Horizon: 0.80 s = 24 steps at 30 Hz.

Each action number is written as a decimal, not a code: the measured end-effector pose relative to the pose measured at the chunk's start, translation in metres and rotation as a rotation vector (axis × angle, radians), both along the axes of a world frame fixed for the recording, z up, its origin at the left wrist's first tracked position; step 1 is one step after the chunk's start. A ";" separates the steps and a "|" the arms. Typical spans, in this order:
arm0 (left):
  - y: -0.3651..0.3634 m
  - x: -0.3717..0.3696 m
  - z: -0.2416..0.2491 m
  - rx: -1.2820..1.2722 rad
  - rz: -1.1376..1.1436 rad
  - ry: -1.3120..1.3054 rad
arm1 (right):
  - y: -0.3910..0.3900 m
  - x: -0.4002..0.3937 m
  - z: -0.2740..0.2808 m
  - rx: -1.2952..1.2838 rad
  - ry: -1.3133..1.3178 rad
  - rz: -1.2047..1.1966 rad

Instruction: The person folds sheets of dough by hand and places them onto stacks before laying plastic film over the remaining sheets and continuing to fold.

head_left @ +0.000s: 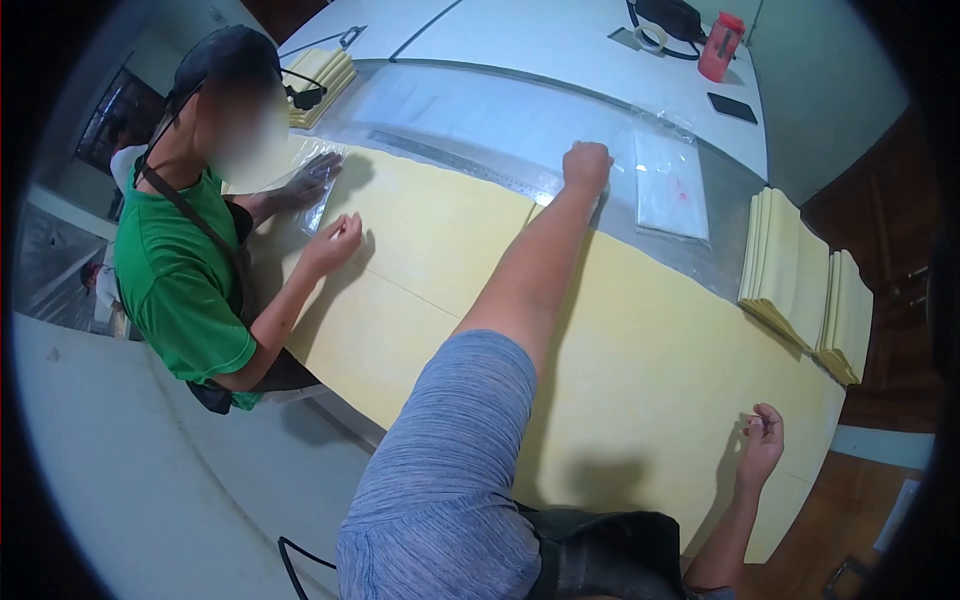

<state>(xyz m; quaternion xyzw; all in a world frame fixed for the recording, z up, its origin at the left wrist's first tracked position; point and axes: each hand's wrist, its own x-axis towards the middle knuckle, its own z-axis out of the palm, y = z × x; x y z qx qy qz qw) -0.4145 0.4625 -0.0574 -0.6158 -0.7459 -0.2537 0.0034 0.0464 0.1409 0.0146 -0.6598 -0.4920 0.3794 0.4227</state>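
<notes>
A wide pale yellow sheet covers the near part of the table. My left hand reaches far across it, closed in a fist at the sheet's far edge, near the end of a long metal ruler. What the fist grips, if anything, is hidden. My right hand is over the right part of the sheet, its fingers loosely curled and apart, with nothing visible in them. Clear plastic film lies beyond the ruler. A plastic-wrapped white pack lies right of my left hand.
Folded yellow stacks stand at the right edge and far left. A co-worker in a green shirt leans in at left, both hands over the sheet, one by clear plastic. Behind are a red bottle, phone and tape roll.
</notes>
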 end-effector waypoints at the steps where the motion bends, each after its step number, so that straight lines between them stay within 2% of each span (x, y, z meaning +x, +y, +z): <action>1: 0.000 -0.001 -0.003 0.034 -0.019 0.023 | -0.001 -0.010 0.006 -0.022 0.009 0.004; 5: -0.001 -0.008 0.010 0.026 -0.028 -0.044 | -0.003 -0.018 0.011 -0.016 0.034 0.068; 8: -0.010 -0.015 0.058 0.040 0.015 -0.098 | -0.005 -0.023 0.019 0.005 0.031 0.106; 10: -0.029 -0.015 0.099 0.504 0.040 -0.243 | -0.005 -0.020 0.014 -0.039 0.067 0.150; 13: -0.060 -0.012 0.136 0.463 0.102 -0.358 | 0.000 -0.036 0.018 -0.173 0.039 0.222; 15: -0.095 0.023 0.161 0.300 -0.092 -0.375 | 0.008 -0.049 0.011 -0.104 0.053 0.273; 16: -0.119 0.050 0.173 0.223 -0.193 -0.299 | 0.013 -0.055 0.009 -0.045 0.065 0.322; 17: -0.155 0.079 0.193 0.075 -0.285 -0.282 | 0.020 -0.063 0.013 -0.007 -0.001 0.312; 18: -0.188 0.106 0.199 0.056 -0.412 -0.192 | 0.029 -0.071 0.019 0.032 -0.065 0.300; 19: -0.221 0.133 0.203 0.059 -0.557 -0.202 | 0.040 -0.076 0.014 0.198 -0.136 0.319; 20: -0.255 0.158 0.225 -0.134 -0.637 -0.115 | 0.049 -0.079 0.012 0.360 -0.209 0.340; 22: -0.306 0.205 0.237 -0.278 -0.790 -0.142 | 0.062 -0.084 0.038 0.657 0.329 0.710; 23: -0.326 0.224 0.238 -0.207 -0.858 -0.122 | 0.057 -0.091 0.061 0.660 0.339 0.710; 24: -0.340 0.238 0.241 -0.132 -0.926 -0.100 | 0.049 -0.102 0.088 0.722 0.163 0.634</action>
